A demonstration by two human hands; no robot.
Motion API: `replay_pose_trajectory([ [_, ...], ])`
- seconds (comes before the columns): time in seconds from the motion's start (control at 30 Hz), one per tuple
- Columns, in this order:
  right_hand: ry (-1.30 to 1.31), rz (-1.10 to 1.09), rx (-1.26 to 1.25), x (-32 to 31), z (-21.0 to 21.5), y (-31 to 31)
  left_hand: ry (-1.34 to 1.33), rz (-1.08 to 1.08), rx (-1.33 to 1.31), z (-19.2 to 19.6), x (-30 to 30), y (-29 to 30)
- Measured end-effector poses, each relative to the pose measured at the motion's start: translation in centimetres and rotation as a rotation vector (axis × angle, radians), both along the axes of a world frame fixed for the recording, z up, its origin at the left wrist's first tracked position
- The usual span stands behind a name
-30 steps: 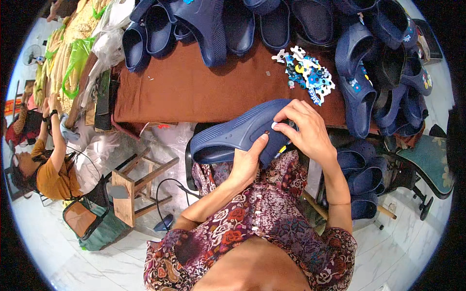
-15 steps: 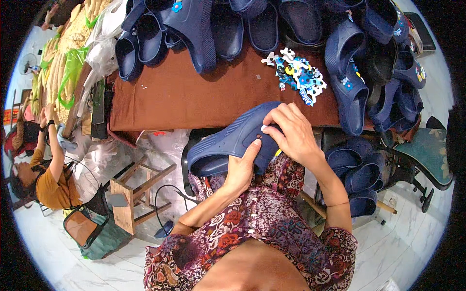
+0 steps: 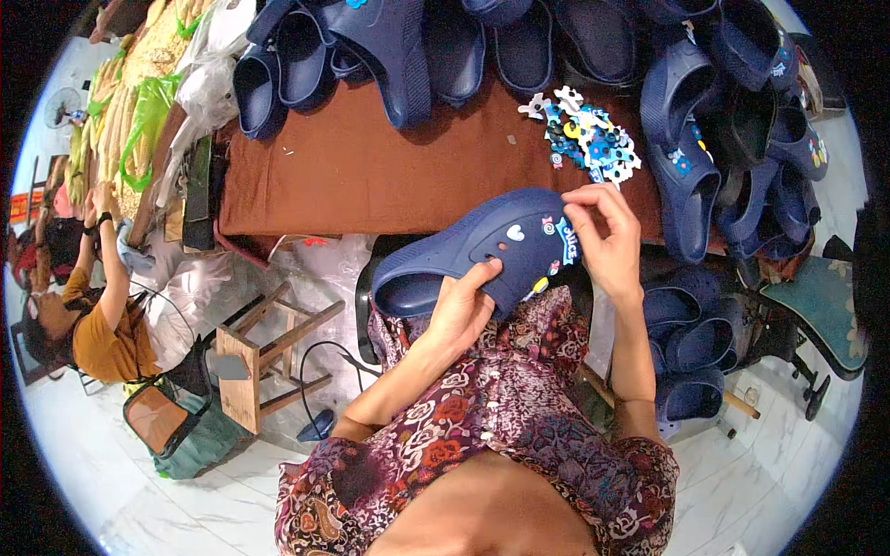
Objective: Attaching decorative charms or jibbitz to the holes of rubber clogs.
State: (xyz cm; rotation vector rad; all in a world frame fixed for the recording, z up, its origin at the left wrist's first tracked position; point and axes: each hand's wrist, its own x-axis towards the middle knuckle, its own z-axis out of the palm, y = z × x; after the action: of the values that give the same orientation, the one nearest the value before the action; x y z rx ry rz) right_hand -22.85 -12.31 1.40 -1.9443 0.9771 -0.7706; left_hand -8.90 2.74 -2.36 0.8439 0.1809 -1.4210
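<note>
With my left hand (image 3: pixel 462 308) gripping the navy clog (image 3: pixel 464 248) near the front edge of the brown-covered surface (image 3: pixel 399 181), I'd brace the upper against flexing by its charms (image 3: pixel 567 243), the right hand (image 3: pixel 569 204) curled at the toe, its pinch unclear.

Before us, a reddish-brown, cloth-covered counter (image 3: pixel 371 190) carries a row of navy-blue, rubbery slip-on clogs (image 3: pixel 455 60) along its far side. We see more navy-blue clogs (image 3: pixel 695 218) crowding its right end, and just left of them a loose pile of small white, blue, black and yellow charms (image 3: pixel 598 144).
</note>
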Motion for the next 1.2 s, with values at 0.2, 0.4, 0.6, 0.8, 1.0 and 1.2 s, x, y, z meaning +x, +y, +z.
replay_pose_trajectory([
  [0.2, 0.052, -0.024, -0.022, -1.2, -0.1, -0.7, 0.043, 0.004, -0.01, -0.4, 0.5, 0.0],
  [0.4, 0.194, -0.074, -0.101, -1.3, -2.2, -3.0, 0.047, 0.031, -0.029, -1.1, 0.6, 0.6],
  [0.6, 0.355, -0.077, -0.336, -1.0, -6.0, -5.5, 0.101, 0.049, -0.009, -1.0, 0.9, 0.8],
  [0.8, 0.402, -0.143, -0.543, -0.4, -6.9, -6.2, 0.101, 0.05, -0.026, -1.2, 1.0, 0.9],
  [1.0, 0.402, -0.032, -0.47, -1.1, -7.2, -6.5, 0.136, 0.041, -0.045, -1.0, 1.3, 0.5],
  [1.2, 0.385, 0.038, -0.457, -1.9, -6.1, -5.9, 0.23, 0.074, -0.016, 0.0, 2.0, -0.3],
])
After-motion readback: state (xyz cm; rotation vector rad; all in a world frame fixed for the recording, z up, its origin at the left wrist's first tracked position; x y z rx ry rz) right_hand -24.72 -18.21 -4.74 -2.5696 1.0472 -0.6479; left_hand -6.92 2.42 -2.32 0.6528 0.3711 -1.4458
